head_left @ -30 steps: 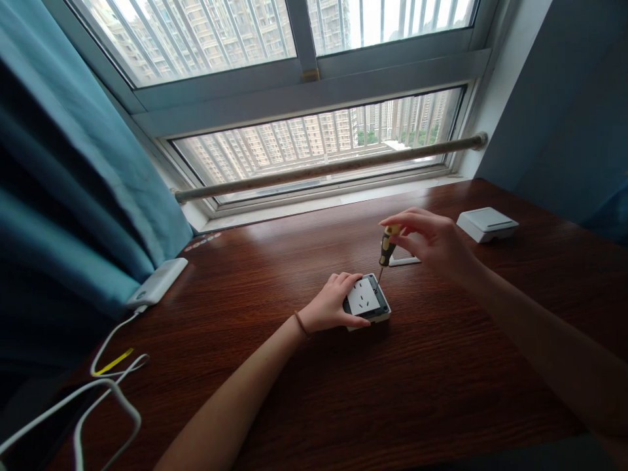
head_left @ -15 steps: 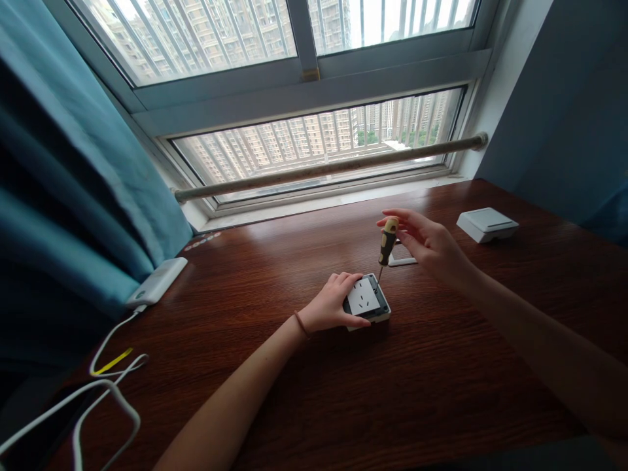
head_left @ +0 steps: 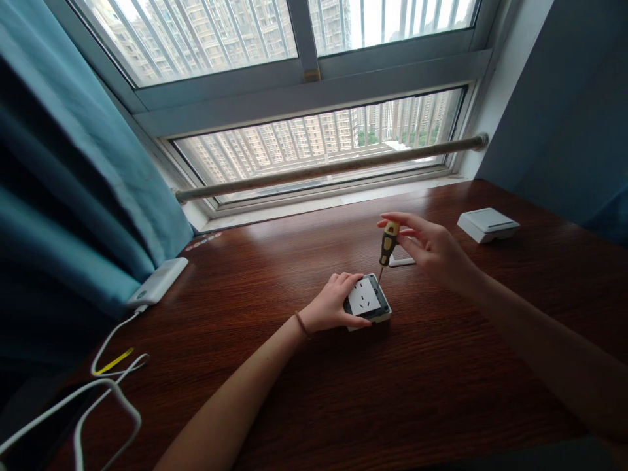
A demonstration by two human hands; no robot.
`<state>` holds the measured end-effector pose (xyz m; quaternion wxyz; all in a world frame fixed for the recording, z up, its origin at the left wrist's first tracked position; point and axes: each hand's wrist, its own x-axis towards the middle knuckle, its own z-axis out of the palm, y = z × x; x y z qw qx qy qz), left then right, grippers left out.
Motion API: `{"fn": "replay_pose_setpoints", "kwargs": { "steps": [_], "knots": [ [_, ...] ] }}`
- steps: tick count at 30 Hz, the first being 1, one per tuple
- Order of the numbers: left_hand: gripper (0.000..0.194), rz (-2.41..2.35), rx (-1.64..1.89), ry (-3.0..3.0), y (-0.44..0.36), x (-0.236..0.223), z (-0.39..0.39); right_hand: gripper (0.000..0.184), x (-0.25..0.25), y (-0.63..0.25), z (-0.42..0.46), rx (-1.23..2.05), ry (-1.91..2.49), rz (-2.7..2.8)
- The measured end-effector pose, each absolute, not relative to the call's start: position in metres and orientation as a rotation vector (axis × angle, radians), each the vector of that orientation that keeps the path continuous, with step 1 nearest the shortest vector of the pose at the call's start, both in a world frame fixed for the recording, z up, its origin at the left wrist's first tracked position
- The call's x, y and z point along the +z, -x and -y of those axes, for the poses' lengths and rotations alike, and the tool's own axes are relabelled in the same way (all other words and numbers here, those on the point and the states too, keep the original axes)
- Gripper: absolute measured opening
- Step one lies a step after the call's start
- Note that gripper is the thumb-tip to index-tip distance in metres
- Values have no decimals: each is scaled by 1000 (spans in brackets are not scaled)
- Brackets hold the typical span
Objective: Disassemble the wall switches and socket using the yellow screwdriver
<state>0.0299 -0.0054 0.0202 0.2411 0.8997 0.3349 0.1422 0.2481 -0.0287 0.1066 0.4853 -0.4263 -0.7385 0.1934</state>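
The dark reddish-brown, wood-grained desk (head_left: 343, 392) is carrying a white socket unit (head_left: 364, 297) near its middle. A thin white frame (head_left: 403, 260) is lying just beyond it, partly hidden. A white box (head_left: 488, 224) is sitting well apart at the far right. On the left, a white rectangular device (head_left: 159, 281) is resting beside a looping white cable (head_left: 114, 386) and a yellow strip (head_left: 115, 361).

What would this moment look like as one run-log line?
left hand: steadying socket | right hand: on screwdriver, tip at socket's edge | frame: beyond, partly hidden
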Motion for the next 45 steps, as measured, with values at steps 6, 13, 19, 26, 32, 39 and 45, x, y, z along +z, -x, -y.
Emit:
{"fn": "replay_pose_setpoints", "kwargs": {
  "steps": [6, 13, 19, 26, 32, 39, 45],
  "knots": [
    [90, -919, 392, -2457, -30, 21, 6, 22, 107, -246, 31, 240, 1097, 1706],
    [90, -916, 390, -2462, -30, 21, 6, 28, 109, -251, 30, 418, 1073, 1742],
    [90, -912, 396, -2469, -30, 21, 6, 29, 112, -251, 32, 446, 1002, 1770],
    [89, -915, 396, -2464, -30, 21, 6, 23, 108, -246, 33, 319, 1089, 1657],
    [90, -917, 394, -2467, -29, 21, 6, 29, 108, -243, 34, 545, 972, 1703],
    [90, -920, 402, -2450, -29, 22, 7, 29, 99, -242, 31, 243, 1115, 1676],
    [90, -930, 398, -2430, -30, 23, 7, 39, 99, -241, 34, 403, 1009, 1756]
  ]
}}
